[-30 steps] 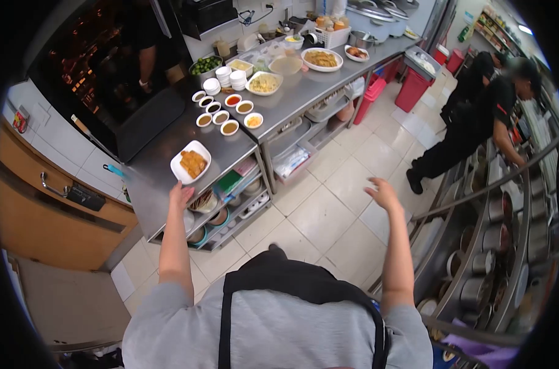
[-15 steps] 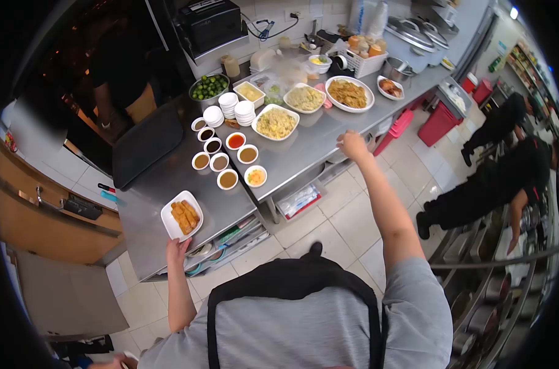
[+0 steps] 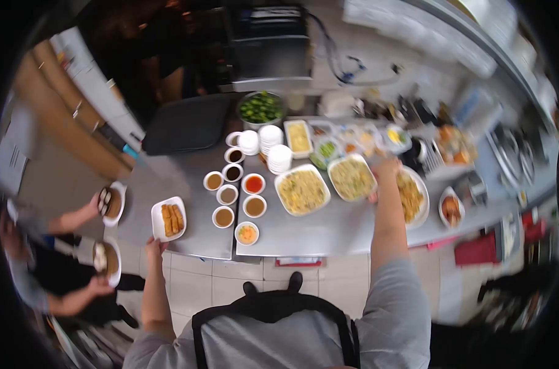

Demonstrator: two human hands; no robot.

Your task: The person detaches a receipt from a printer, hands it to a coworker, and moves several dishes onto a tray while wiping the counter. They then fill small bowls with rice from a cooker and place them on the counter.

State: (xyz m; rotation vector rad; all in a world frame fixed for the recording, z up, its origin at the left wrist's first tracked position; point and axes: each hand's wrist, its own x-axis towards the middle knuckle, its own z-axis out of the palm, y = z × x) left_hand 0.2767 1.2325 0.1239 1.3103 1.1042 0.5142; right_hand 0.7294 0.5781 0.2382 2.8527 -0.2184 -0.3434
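My left hand [image 3: 155, 246] pinches the near edge of a white dish [image 3: 159, 229] with golden-brown rolls [image 3: 172, 220], which rests on the left part of the steel counter. Farther right, my right hand [image 3: 386, 170] is over the counter between a bowl of fried rice [image 3: 352, 177] and an oval plate of noodles [image 3: 411, 195]. Its fingers are blurred, so their hold cannot be made out. Another rice bowl [image 3: 302, 189] stands left of it. Small cups of sauce, one of them red [image 3: 253, 184], stand between the dish and the rice.
At the left, a co-worker [image 3: 76, 301] holds two bowls of food [image 3: 114, 203]. A black tray [image 3: 186, 125], a pot of green limes [image 3: 261, 107] and stacked white cups [image 3: 279, 158] stand at the back. A small dish of reddish food [image 3: 451, 209] is on the right.
The view has turned toward the counter. My right hand has moved from in front of the counter to beside the rice bowl. The co-worker with bowls has come into view at the left.
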